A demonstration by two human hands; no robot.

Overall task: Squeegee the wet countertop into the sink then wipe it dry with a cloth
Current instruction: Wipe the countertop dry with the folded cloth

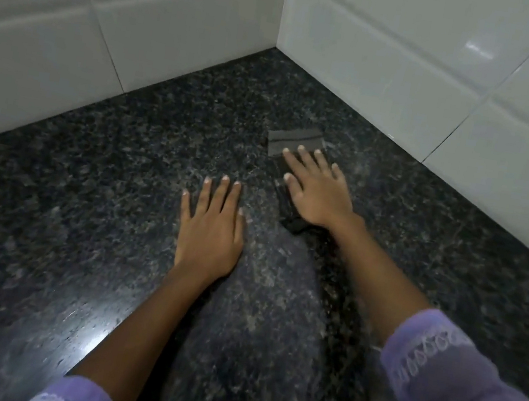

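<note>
Countertop (121, 177) corner, cloth (294, 142) under right hand (318, 191)

Two hands (212, 226) (318, 191), one cloth (295, 141), one countertop (87, 172), two tiled walls (169, 5) (418, 51)

It looks like a home kitchen or bathroom: a dark speckled stone bench (121, 177) runs into a corner of glossy white wall tiles (181, 14).

The dark countertop (82, 206) lies open to the left, right and near, with only the cloth (294, 142) and both flat hands on it, while tiled walls (179, 30) close off the far corner on two sides.
</note>
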